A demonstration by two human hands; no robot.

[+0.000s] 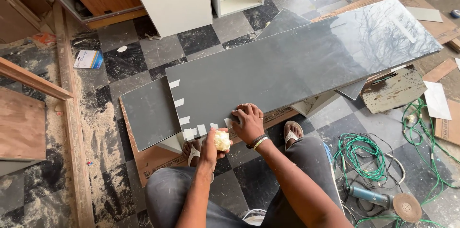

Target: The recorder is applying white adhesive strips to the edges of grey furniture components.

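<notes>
Tape tabs (184, 120) — short white strips — already line the left end and the near left corner of the long grey laminate panel (297, 65), which lies across the middle of the frame on other boards. The rest of the near edge, running toward the right, shows no strips, so by my reckoning most of the edging is still to come. The right hand (247, 121) lies flat, fingers spread, pressing down on the panel's near edge. The left hand (211, 147) is closed around a pale yellowish wad (222, 140), held just below that edge. The floor (158, 51) is black-and-grey checkered tile dusted with sawdust. Green cable (364, 156) coils at lower right beside an angle grinder (383, 200) — white cabinet carcasses (179, 7) stand at the top.
</notes>
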